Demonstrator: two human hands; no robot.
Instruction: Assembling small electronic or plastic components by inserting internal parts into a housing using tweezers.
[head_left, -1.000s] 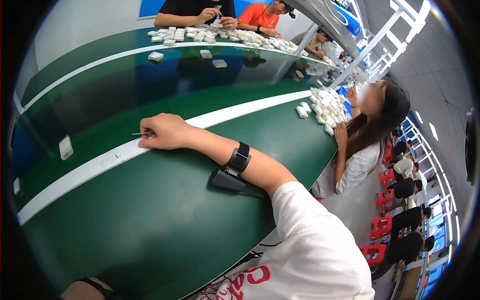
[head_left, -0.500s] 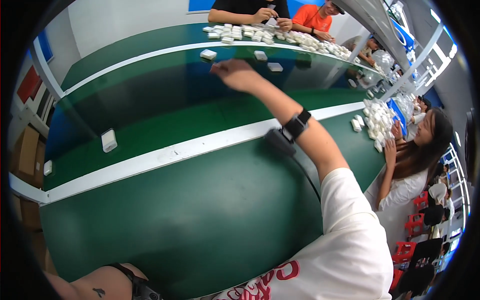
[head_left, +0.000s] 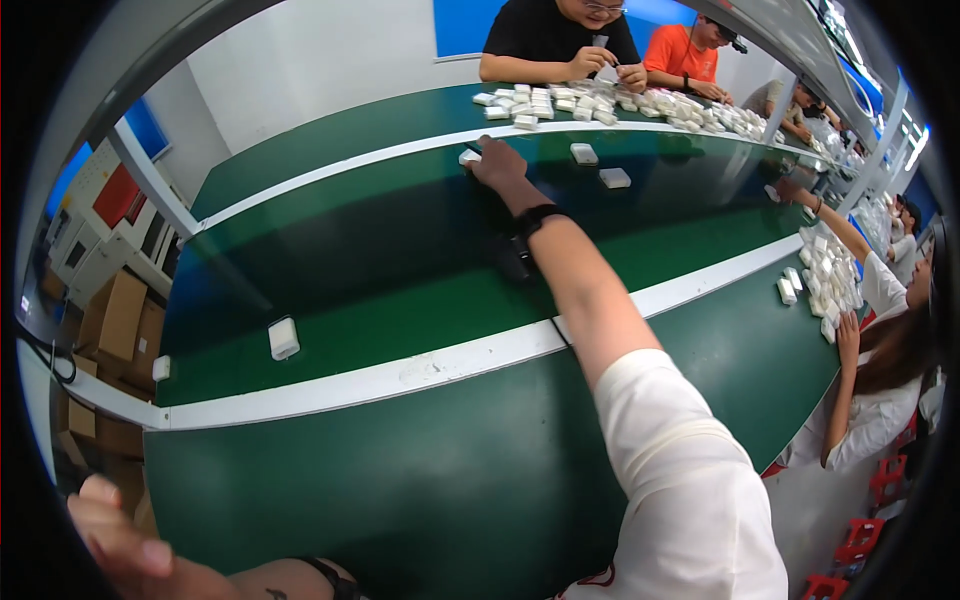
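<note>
My right hand [head_left: 500, 163] reaches across the dark green belt [head_left: 400, 230] to its far side. Its fingers close round a small white plastic block [head_left: 468, 157], which partly shows beside the fingertips; the rest is hidden by the hand. At the lower left my left hand [head_left: 125, 545] is raised near the table edge. Its thumb and fingers are apart, and nothing shows between them. Two more white blocks, one upright-looking [head_left: 584, 154] and one flat [head_left: 615, 178], lie right of my right hand. Another white block [head_left: 284, 339] sits on the near left of the belt.
White rails [head_left: 480, 350] border the belt. A white block [head_left: 162, 368] lies at its left end. Heaps of white blocks [head_left: 560, 103] lie before co-workers across the belt; another heap [head_left: 828, 275] is at right, where a co-worker's hand [head_left: 790, 192] reaches over. Cardboard boxes [head_left: 115, 320] stand left.
My right hand has moved to the far white block and closed on it. My left hand has come up into view. The view has shifted left, and the co-worker at right now reaches over the belt.
</note>
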